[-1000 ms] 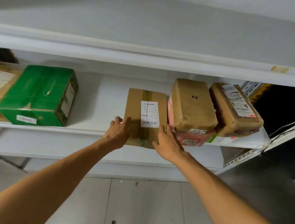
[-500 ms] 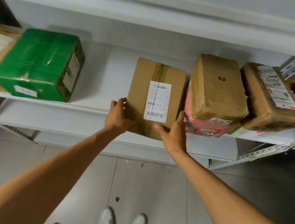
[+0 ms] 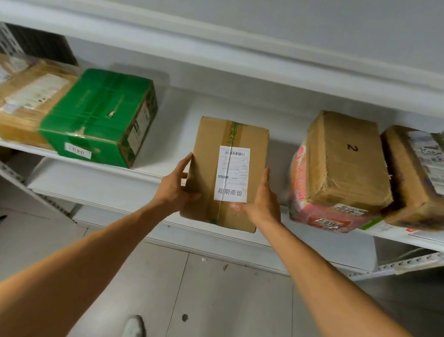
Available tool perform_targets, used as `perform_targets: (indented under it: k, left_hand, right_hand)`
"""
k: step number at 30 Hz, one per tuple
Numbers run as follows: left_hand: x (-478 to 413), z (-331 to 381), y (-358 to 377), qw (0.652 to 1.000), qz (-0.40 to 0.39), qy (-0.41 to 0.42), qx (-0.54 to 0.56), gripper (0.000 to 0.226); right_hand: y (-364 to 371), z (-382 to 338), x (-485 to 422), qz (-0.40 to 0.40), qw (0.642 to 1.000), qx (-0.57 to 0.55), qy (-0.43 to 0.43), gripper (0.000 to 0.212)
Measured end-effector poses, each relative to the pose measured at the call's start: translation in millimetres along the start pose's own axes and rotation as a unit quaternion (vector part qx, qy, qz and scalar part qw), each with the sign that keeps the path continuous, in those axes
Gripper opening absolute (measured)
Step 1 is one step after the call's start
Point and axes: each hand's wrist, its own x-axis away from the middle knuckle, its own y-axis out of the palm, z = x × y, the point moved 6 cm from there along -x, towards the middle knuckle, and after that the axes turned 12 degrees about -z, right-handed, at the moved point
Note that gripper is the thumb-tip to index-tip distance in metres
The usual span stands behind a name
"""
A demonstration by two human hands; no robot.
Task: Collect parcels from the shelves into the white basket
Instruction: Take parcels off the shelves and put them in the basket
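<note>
Parcels in brown wrap and a green box sit at the left of the shelf. The left hand and right hand grip the cardboard parcel, fingers together along its sides and thumbs on top, its near end overhanging the shelf edge. A box marked 2 lies to the right.

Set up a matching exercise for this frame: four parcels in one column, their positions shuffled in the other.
1 green box
2 labelled brown box
3 box marked 2
4 pink parcel

A under another parcel
B gripped between left hand and right hand
C farthest left of the four
D stacked on another parcel

Pairs: 1-C, 2-B, 3-D, 4-A
</note>
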Motion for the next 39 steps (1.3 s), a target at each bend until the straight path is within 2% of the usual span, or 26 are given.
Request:
perform_targets:
  k: [4, 7, 13, 19, 22, 27, 30, 33, 36, 39]
  left_hand:
    - [-7.9, 2.2, -3.9, 0.999, -0.032, -0.002, -0.019, 0.099]
    - [-12.5, -0.9, -8.1, 0.998, -0.054, 0.017, -0.004, 0.104]
    - [-14.3, -6.9, -13.1, 0.989, -0.136, 0.049, 0.019, 0.094]
    - [-14.6, -23.2, -30.6, 0.969, -0.239, 0.042, -0.040, 0.087]
    - [-4.2, -25.9, -40.7, 0.968, -0.243, 0.045, -0.043, 0.084]
    - [19.8, -9.7, -22.1, 0.920, -0.312, 0.130, -0.198, 0.101]
    - [36.7, 2.6, 11.0, 0.897, -0.347, 0.182, -0.203, 0.106]
    - [57.1, 7.6, 53.0, 0.875, -0.382, 0.220, -0.200, 0.105]
    - [92.1, 12.5, 107.3, 0.815, -0.486, 0.231, -0.216, 0.108]
    - [137.0, 25.7, 158.1, 0.771, -0.518, 0.273, -0.250, 0.104]
  right_hand:
    - [-2.4, -2.4, 2.5, 0.019, 1.000, -0.005, 0.012, 0.121]
    - [3.6, -3.5, 9.8, 0.041, 0.999, -0.024, 0.026, 0.127]
    - [23.8, -15.5, 34.8, 0.059, 0.992, -0.065, 0.086, 0.121]
    - [66.5, -15.1, 67.9, 0.120, 0.973, -0.144, 0.137, 0.110]
    - [83.0, -19.3, 91.8, 0.145, 0.964, -0.167, 0.145, 0.103]
    - [85.4, -8.4, 137.9, 0.207, 0.944, -0.205, 0.154, 0.094]
    - [84.8, 8.0, 178.7, 0.256, 0.923, -0.226, 0.175, 0.094]
    - [93.7, 32.2, 225.7, 0.296, 0.902, -0.225, 0.221, 0.103]
    - [110.3, 61.5, 275.8, 0.340, 0.859, -0.265, 0.277, 0.113]
    - [124.4, 89.4, 332.4, 0.394, 0.796, -0.321, 0.327, 0.116]
